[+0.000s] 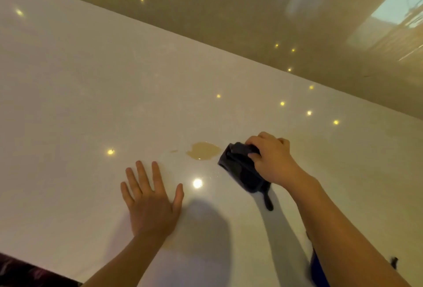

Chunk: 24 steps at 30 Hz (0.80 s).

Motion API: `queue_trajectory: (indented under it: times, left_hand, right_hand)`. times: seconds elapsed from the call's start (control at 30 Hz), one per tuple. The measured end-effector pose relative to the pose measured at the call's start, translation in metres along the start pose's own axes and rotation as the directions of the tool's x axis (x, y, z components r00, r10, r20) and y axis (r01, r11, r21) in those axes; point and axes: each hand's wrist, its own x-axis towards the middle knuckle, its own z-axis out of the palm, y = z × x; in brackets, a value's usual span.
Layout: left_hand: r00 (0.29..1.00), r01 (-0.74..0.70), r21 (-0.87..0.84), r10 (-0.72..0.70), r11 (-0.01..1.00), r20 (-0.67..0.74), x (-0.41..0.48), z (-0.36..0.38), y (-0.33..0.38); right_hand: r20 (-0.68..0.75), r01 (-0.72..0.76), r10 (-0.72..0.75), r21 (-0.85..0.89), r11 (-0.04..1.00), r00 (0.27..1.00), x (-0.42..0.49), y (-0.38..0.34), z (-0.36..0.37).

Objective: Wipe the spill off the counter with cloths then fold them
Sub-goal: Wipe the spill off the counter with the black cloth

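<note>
Spill (203,150) — a tan puddle with a small droplet to its left — lies on the glossy white surface (91,94), just left of a bunched dark grey cloth (240,170) that nearly touches its edge. The right hand (272,160) presses the cloth down, grip closed over its top, a loose tail trailing toward the person. The left hand (151,199) rests flat with fingers spread, holding nothing; a blue item beneath the right forearm is possibly another cloth.
</note>
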Motion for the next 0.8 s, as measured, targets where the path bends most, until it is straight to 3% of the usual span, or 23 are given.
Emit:
queue_trajectory:
  times: [0.13,0.33,0.43,0.53,0.6,0.7,0.8]
  left_hand:
    - [1.000,-0.017,-0.037,0.016,0.999,-0.007,0.000,-0.001,0.000]
    - [1.000,-0.024,-0.059,0.024,0.998,-0.009,-0.001,-0.002,0.000]
    - [1.000,-0.008,-0.044,0.009,0.999,0.017,-0.001,-0.002,-0.001]
    - [0.999,0.009,-0.041,-0.008,0.999,0.031,-0.001,-0.004,0.001]
    - [0.999,0.017,-0.044,-0.015,0.999,0.043,-0.001,-0.004,0.002]
    - [0.998,0.032,-0.044,-0.030,0.999,0.047,0.001,-0.005,0.003]
    - [0.998,0.048,-0.052,-0.046,0.997,0.038,0.003,-0.004,0.006]
  right_hand:
    - [0.171,0.243,-0.257,0.102,0.965,0.951,-0.053,-0.033,-0.038]
    - [0.272,0.339,-0.333,0.026,0.940,0.903,-0.010,-0.080,-0.036]
    - [0.111,0.351,-0.342,-0.080,0.933,0.933,0.034,-0.098,-0.009]
    - [-0.065,0.257,-0.265,-0.101,0.961,0.962,0.052,-0.101,0.028]
    - [-0.036,0.188,-0.194,-0.132,0.973,0.980,0.044,-0.097,0.059]
    - [0.056,0.204,-0.197,-0.198,0.959,0.979,0.028,-0.087,0.102]
    - [-0.024,0.260,-0.276,-0.264,0.929,0.961,0.068,-0.080,0.107]
